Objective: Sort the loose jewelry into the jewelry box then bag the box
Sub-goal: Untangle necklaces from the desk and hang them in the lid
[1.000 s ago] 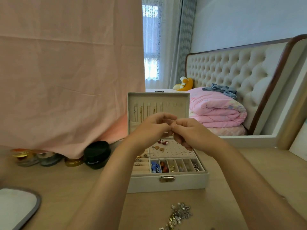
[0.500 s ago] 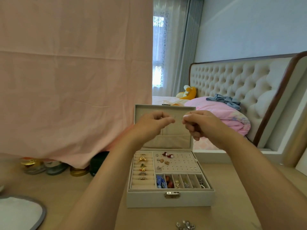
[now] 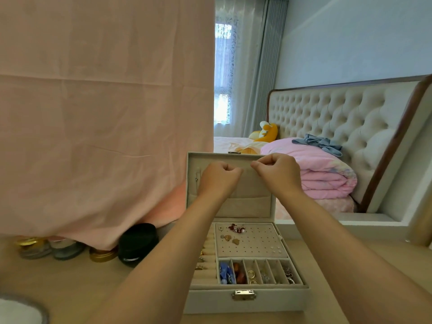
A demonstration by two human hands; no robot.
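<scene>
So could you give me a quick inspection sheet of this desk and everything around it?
Surface: pale wooden desk.
Job's things: jewelry box, open, lid upright; rings and earrings inside.
Clutter: black jar and gold-lidded jars by the pink cloth.
Hands: left hand and right hand up in front of the lid, fingers curled and pinched; anything held is too fine to see.
Cables: nothing seen.
Surroundings: tufted headboard, pink quilt, curtained window.

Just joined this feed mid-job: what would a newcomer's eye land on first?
The left hand and right hand, fingers curled, are raised close together before the open lid of the jewelry box. The box sits centre on the table, partly filled. A pink cloth hangs at left.
</scene>
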